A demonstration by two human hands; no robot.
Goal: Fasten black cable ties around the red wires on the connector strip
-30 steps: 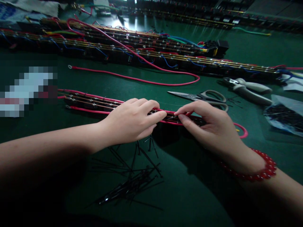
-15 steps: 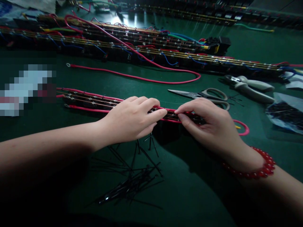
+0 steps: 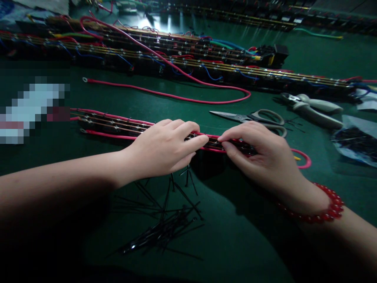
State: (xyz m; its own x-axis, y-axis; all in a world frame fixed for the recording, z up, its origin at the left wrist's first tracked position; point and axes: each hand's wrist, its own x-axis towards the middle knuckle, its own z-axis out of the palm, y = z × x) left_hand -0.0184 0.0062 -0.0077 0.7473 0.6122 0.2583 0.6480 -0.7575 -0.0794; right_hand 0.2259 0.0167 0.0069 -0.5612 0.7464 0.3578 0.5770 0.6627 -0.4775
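Observation:
A long black strip with copper rods lies across the bench in front of me, a red cable running along its near edge and another along its far edge. My left hand is closed over the middle of this strip, thumb and fingers about it. Just to the right, my right hand pinches thumb against forefinger at the strip; what lies between the fingertips is too small to make out. Black cable ties lie in a loose pile on the near side, below my left hand.
Scissors and grey-handled cutters lie beyond my right hand. A plastic bag of black ties is at the right. Farther back are longer wired strips and a looped red cable. The bench top is green.
Both hands keep the same place and grip on the strip. The view has shifted very slightly; nothing else visibly differs.

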